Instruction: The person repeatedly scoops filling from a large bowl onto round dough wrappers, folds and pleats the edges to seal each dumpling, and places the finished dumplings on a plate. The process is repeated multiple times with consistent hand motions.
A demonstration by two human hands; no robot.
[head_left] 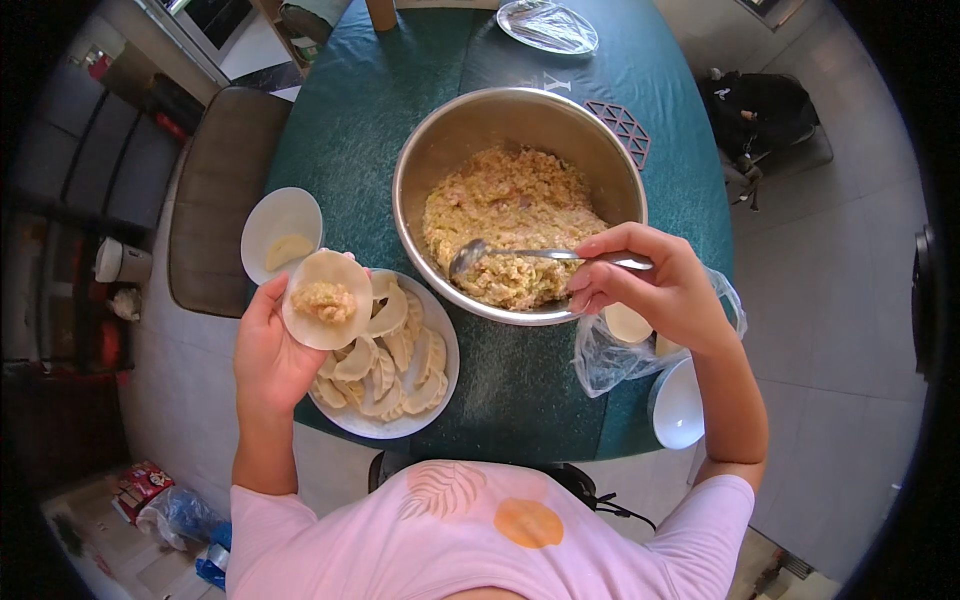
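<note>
On my left hand (270,345) lies a round dumpling wrapper (327,335) with a lump of filling (322,302) in its middle. The fingers support it from below, mostly hidden. My right hand (640,275) grips a metal spoon (530,253) by the handle, its bowl end resting at the filling mix in a large steel bowl (520,107). That minced mix (500,205) fills the bowl's lower part. Beside and partly under my left hand, a white plate (452,385) carries several folded dumplings (382,372).
A small white bowl (262,215) with something pale inside stands at the left. Below my right forearm lie a plastic bag (600,370) with round wrappers (628,323) and another white bowl (680,405). A wrapped plate (548,27) and a trivet (622,130) sit farther back.
</note>
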